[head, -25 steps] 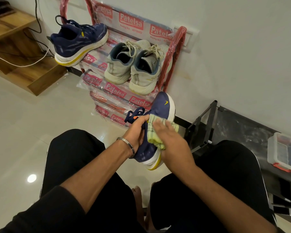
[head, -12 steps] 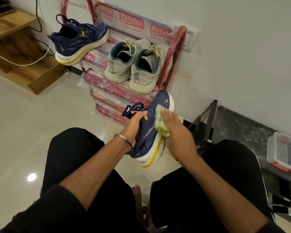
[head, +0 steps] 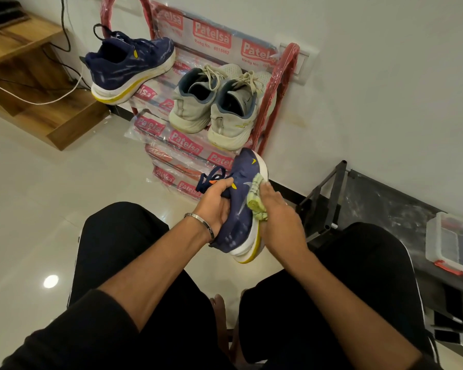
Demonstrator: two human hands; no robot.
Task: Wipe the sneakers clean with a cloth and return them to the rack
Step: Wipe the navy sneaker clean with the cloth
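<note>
Your left hand [head: 216,202] reaches in from the lower left, forearm bare and a metal bracelet [head: 201,222] on the wrist, its fingers curled round the upper of the navy sneaker [head: 242,209] near the laces, gripping it in the air above your knees. Your right hand [head: 277,212] comes in from the lower right and presses a bunched pale green cloth [head: 255,197] against the sneaker's side by the white sole, fingers bent over the cloth and holding it. The sneaker lies on its side between the two hands, its long axis running away from you, toe pointing up toward the red rack [head: 284,84] and heel toward your lap; the upper is a soft knit with pale streaks, the sole thick, white and edged in yellow. The cloth looks ribbed and crumpled. On the rack, whose shelves are wrapped in printed plastic, the matching navy sneaker [head: 130,70] sits at the upper left with its heel hanging over the edge, and a pair of pale grey sneakers [head: 217,105] stands side by side to its right, heels toward you. A clear plastic box [head: 449,241] with red clips rests on a dark low shelf at the right.
</note>
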